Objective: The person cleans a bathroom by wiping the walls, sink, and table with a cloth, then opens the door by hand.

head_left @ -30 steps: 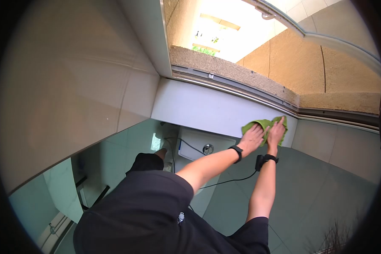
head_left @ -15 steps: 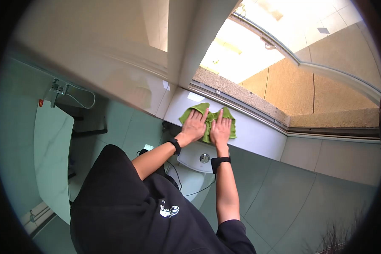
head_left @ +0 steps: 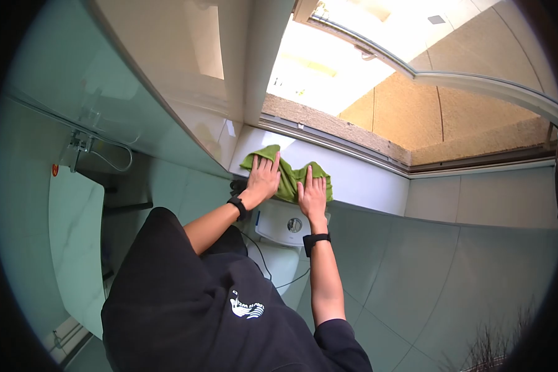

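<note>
Green cloth: The cloth [head_left: 287, 184] lies on the white sill [head_left: 373, 187], toward its left end; it is rumpled, with a raised fold between the hands, and its near margin appears to reach the front edge or just past it.
Left hand: The left hand [head_left: 264, 180] is palm down on the cloth's left part, fingers extended and slightly spread; no grip is evident, though the underside is hidden.
Right hand: The right hand [head_left: 314, 197] is laid on the right part, fingers long, thumb apart; whether any fabric is pinched cannot be told.
Cloth hazard: In my judgement the bunched middle could fold further and leave sill uncovered, should the hands press unevenly or draw together.
Edge hazard: The near margin could slip off the front edge if pulled toward the body.
Below the sill: A white cistern [head_left: 274, 225] with a round flush button [head_left: 294, 225] sits under the hands; a dropped cloth could land there.
Cable: A thin black cable [head_left: 263, 256] passes beside the cistern; it could snag if an arm reached far sideways.
Window side: The metal track [head_left: 353, 146] runs along the sill's far side; fabric pushed that far could catch on it.
Wristbands: A black band [head_left: 237, 207] on the left wrist, a bulkier one [head_left: 317, 240] on the right.
</note>
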Demonstrator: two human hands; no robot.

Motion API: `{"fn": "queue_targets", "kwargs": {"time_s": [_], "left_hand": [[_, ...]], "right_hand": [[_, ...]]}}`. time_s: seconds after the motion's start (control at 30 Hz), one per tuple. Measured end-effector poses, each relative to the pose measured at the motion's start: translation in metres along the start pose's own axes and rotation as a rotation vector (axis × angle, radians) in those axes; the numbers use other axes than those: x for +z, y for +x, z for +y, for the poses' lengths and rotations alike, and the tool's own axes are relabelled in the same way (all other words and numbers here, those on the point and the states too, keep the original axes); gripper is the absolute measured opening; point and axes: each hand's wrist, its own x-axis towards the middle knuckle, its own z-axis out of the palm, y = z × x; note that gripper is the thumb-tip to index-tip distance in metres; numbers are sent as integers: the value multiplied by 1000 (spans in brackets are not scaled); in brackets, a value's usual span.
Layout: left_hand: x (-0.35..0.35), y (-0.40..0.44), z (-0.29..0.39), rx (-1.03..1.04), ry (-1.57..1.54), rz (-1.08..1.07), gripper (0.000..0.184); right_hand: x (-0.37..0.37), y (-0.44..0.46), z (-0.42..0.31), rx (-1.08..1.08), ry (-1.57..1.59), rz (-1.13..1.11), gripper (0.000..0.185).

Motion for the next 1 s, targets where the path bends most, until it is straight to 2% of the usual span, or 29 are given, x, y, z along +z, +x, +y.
{"fn": "queue_targets", "kwargs": {"time_s": [0.07,0.1,0.17,0.27,0.3,0.37,0.43,0.53,0.6,0.7,0.83,0.9,1.0], "left_hand": [[-13,-13,5,102,-35,-99,68],[-20,-20,9,150,-50,-148,68],[-23,-33,13,310,-24,-56,66],[-27,-42,22,407,-73,-170,65],[-27,-42,22,406,-64,-169,65],[-23,-40,24,405,-49,-171,64],[-19,-21,21,192,-50,-193,63],[-2,12,3,60,6,-146,66],[1,29,-1,20,42,-165,70],[20,46,-3,150,-2,-169,72],[22,61,22,217,-97,-309,74],[30,58,36,306,-111,-299,76],[27,42,61,451,-133,-379,76]], "right_hand": [[-9,-18,17,48,-24,-11,68],[-16,-25,26,120,-31,-88,70],[-22,-38,42,138,-61,-47,72],[-31,-57,58,152,-51,-37,72],[-32,-63,60,146,-63,-17,72],[-43,-71,55,234,-3,-115,74],[-52,-81,41,287,56,-173,74],[-67,-82,15,312,178,-229,71],[-72,-87,-5,266,267,-161,68],[-77,-101,-27,242,335,-46,62],[-91,-128,-35,329,371,18,60],[-99,-145,-32,396,394,69,56],[-124,-170,-26,479,390,263,52]]}}
